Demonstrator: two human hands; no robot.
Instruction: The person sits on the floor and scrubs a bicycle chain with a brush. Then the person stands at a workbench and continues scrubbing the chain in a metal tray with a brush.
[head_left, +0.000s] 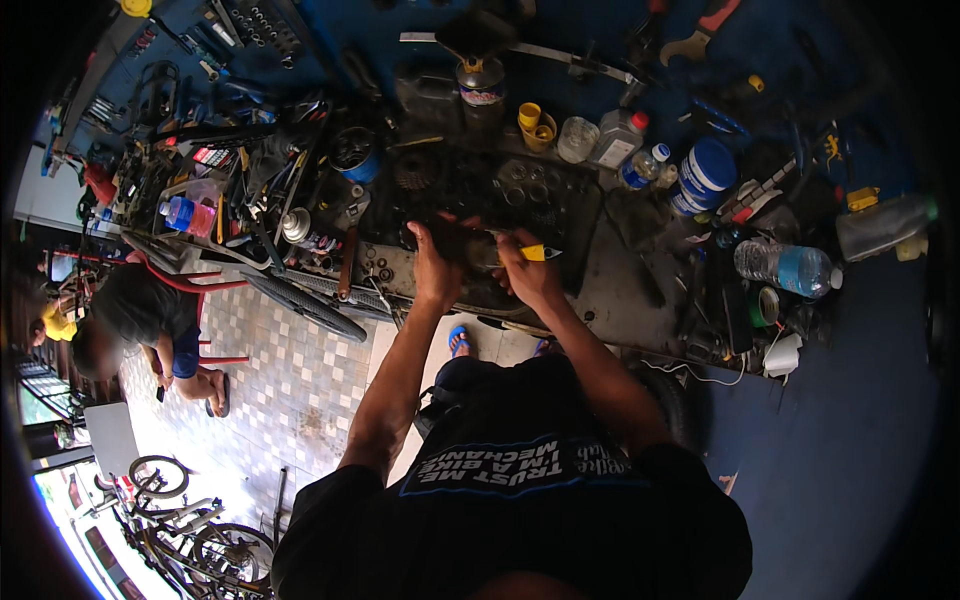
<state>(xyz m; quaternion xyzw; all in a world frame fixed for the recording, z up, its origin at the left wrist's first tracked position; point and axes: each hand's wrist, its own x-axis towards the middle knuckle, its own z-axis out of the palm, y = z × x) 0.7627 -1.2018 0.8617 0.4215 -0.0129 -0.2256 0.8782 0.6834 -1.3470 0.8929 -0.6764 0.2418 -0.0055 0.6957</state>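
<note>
Over the workbench [615,300], my two hands are close together at the middle. My left hand [437,265] is closed around a dark, rounded object [470,246], its thumb pointing up along the near side. My right hand [524,268] grips a tool with a yellow handle [541,253]; the handle's end sticks out to the right. The tool's working end points left toward the dark object, and shadow hides its kind. Beyond the hands lies a dark tray [572,205] with metal rings [515,185] and a toothed sprocket [415,170].
A blue tub [355,155], yellow cups [537,125], a grey bottle [620,138] and a blue-white tub [706,175] line the back. Tools crowd the left; a water bottle [785,268] lies right. A seated person [150,310] is at left, near parked bicycles [200,540].
</note>
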